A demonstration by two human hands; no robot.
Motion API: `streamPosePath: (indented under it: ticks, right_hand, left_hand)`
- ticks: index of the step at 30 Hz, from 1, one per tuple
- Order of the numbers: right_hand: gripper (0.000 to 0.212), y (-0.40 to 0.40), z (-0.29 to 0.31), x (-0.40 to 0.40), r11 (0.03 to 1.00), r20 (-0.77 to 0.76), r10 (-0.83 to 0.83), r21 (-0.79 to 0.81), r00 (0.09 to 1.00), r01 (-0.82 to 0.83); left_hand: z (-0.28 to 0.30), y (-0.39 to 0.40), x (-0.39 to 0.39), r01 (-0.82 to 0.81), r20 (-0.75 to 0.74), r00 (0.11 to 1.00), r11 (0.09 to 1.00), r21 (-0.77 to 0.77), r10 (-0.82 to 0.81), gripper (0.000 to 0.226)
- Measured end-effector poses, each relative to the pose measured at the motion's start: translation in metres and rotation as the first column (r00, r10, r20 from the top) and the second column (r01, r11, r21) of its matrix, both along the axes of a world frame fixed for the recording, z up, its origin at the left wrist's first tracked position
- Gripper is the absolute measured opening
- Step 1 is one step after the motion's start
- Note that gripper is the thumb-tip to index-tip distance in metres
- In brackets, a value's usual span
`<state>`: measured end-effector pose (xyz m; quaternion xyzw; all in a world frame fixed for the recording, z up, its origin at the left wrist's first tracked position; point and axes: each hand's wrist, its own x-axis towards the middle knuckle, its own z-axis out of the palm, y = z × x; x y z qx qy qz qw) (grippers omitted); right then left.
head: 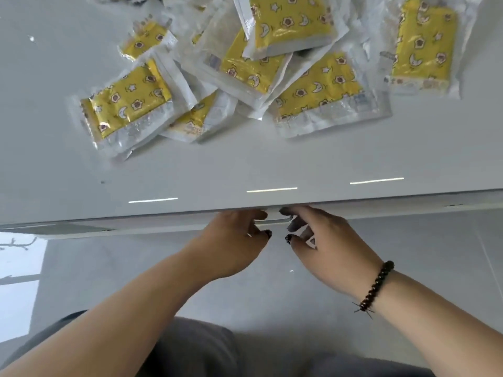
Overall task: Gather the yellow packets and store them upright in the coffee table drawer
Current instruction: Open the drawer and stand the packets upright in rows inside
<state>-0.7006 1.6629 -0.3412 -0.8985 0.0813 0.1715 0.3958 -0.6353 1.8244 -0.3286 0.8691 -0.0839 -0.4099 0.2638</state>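
Note:
Several yellow packets (318, 88) in clear wrappers, printed with stars and moons, lie flat in a loose pile on the far half of the white coffee table (245, 170). Under the table's near edge runs the white drawer front (163, 223), which looks shut, with a slim handle (273, 220) at its middle. My left hand (234, 240) curls its fingers round the handle's left end. My right hand (324, 240) hooks its fingers over the handle's right end. The drawer's inside is hidden.
A pale glossy tiled floor (422, 246) lies below the table edge. My grey-trousered legs (196, 346) fill the bottom middle. A dark bead bracelet (377, 285) sits on my right wrist. The near strip of the tabletop bears only light reflections.

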Motion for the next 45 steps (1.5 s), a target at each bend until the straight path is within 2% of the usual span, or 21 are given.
streamPosePath:
  ticks: [2,6,12,16,22,25,27,31,32,33,35,37,42,43,45]
  right_hand:
    - [0.036,-0.003,-0.003,0.003,0.995,0.011,0.066,-0.078,0.998,-0.065]
    - [0.039,0.001,0.0,0.0,0.964,-0.062,0.181,-0.186,0.981,-0.19]
    - [0.051,0.011,0.009,-0.004,0.919,-0.196,0.224,-0.283,0.955,-0.274]
    - [0.044,0.026,0.013,-0.001,0.929,-0.239,0.144,-0.302,0.96,-0.215]
    - [0.051,0.043,0.015,-0.014,0.867,-0.3,0.122,-0.431,0.946,-0.249]
    - [0.055,0.052,0.019,-0.027,0.833,-0.355,0.104,-0.48,0.929,-0.276]
    - [0.05,0.059,0.024,-0.039,0.805,-0.381,0.102,-0.512,0.919,-0.301]
    - [0.031,0.074,0.052,-0.064,0.684,-0.412,0.135,-0.62,0.901,-0.385]
    - [0.023,0.078,0.062,-0.069,0.665,-0.389,0.139,-0.645,0.911,-0.377]
    - [0.018,0.083,0.074,-0.075,0.66,-0.348,0.145,-0.664,0.926,-0.353]
    - [0.037,0.093,0.095,-0.086,0.664,-0.246,0.158,-0.691,0.956,-0.287]
    - [0.04,0.103,0.106,-0.097,0.666,-0.147,0.17,-0.712,0.974,-0.223]
    - [0.009,0.119,0.109,-0.128,0.73,0.054,0.166,-0.678,0.985,-0.086]
    - [0.014,0.12,0.109,-0.135,0.738,0.08,0.171,-0.67,0.982,-0.074]
    - [0.041,0.119,0.106,-0.146,0.744,0.107,0.186,-0.665,0.977,-0.069]
  left_hand:
    - [-0.009,0.002,0.008,0.095,0.033,0.995,0.995,0.014,-0.095,0.031]
    - [-0.016,0.011,0.014,0.179,0.031,0.983,0.984,-0.01,-0.179,0.019]
    - [-0.005,0.031,-0.003,0.287,0.039,0.957,0.958,-0.001,-0.287,0.05]
    - [0.0,0.04,-0.014,0.302,0.148,0.941,0.952,0.047,-0.306,0.058]
    - [0.023,0.052,-0.034,0.219,0.383,0.902,0.976,-0.006,-0.2,0.04]
    - [0.041,0.054,-0.047,0.173,0.522,0.846,0.982,-0.073,-0.11,0.033]
    - [0.054,0.054,-0.056,0.129,0.614,0.789,0.985,-0.116,-0.031,0.028]
    - [0.076,0.06,-0.069,0.063,0.811,0.582,0.992,-0.109,0.053,0.025]
    - [0.079,0.065,-0.071,0.042,0.824,0.566,0.997,-0.066,0.031,0.029]
    - [0.081,0.071,-0.072,0.019,0.807,0.591,1.0,-0.002,-0.01,0.034]
    - [0.083,0.085,-0.077,0.009,0.7,0.706,0.989,0.145,-0.109,0.043]
    - [0.084,0.096,-0.085,0.065,0.593,0.782,0.97,0.232,-0.194,0.053]
    - [0.083,0.104,-0.118,0.047,0.616,0.768,0.975,0.219,-0.175,0.059]
    - [0.081,0.104,-0.125,0.043,0.623,0.759,0.969,0.242,-0.189,0.059]
    - [0.079,0.105,-0.137,0.047,0.628,0.739,0.948,0.314,-0.244,0.059]
